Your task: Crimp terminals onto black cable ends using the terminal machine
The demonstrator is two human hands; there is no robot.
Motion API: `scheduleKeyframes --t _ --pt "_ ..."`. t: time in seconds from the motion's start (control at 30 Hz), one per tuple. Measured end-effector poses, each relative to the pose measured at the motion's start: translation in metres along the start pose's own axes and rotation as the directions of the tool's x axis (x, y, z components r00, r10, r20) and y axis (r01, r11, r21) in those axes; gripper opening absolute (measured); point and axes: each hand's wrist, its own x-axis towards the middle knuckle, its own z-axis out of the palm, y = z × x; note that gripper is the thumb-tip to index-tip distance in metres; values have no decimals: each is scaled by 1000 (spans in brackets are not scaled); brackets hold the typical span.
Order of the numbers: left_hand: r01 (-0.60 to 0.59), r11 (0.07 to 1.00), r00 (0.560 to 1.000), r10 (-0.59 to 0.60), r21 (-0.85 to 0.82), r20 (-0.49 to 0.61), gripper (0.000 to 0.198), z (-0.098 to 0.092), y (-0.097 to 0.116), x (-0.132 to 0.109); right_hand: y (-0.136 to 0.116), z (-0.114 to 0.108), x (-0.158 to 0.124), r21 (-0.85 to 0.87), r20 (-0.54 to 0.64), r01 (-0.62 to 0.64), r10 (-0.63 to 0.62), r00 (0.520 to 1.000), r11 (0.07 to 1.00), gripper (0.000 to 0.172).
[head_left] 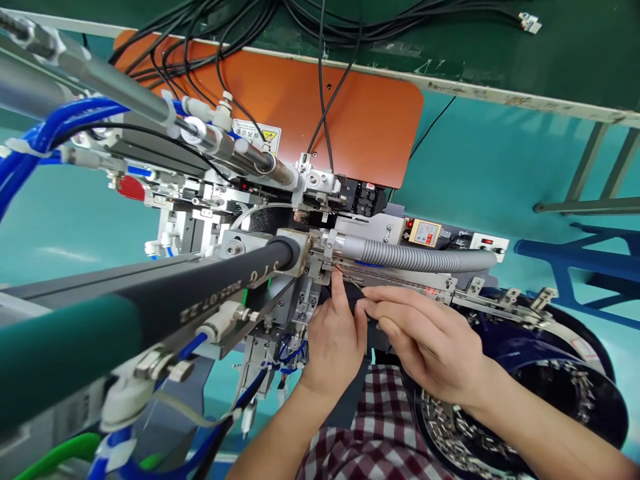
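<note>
2-handed work at the feed track (395, 280) beside the grey hose (425, 256) looks mid-job: right hand (433, 340) pinches a thin tool (356, 285), left hand (335, 340) points its index at the track's near end, other grip can't tell, row seemingly loaded, remainder unclear.

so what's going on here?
Bare-handed work at a narrow metal track. The right hand pinches a thin tool, slanted toward the track's end near the gray hose. The left hand points its index finger at the same spot; contact isn't clear. A dark bowl with small metal parts stands at lower right.
</note>
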Motion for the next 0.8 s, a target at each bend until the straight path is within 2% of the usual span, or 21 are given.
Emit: scheduleKeyframes --t 0.13,0.33,0.57,0.8 --pt "8 1000 1000 -8 -21 3 63 -3 0 -1 2 1 0 4 6 5 -5 1000 1000 16" --pt "-37 994 997 30 -105 -71 59 -7 -3 -7 2 -1 -1 21 15 1 -2 1000 1000 18" --pt "-23 989 1000 23 -144 -2 55 -5 -2 -7 -2 -9 -8 2 2 -37 37 999 999 18" --pt "-25 992 1000 25 -125 -6 57 -3 -2 -10 -1 -6 -7 31 -6 -24 24 1000 999 19"
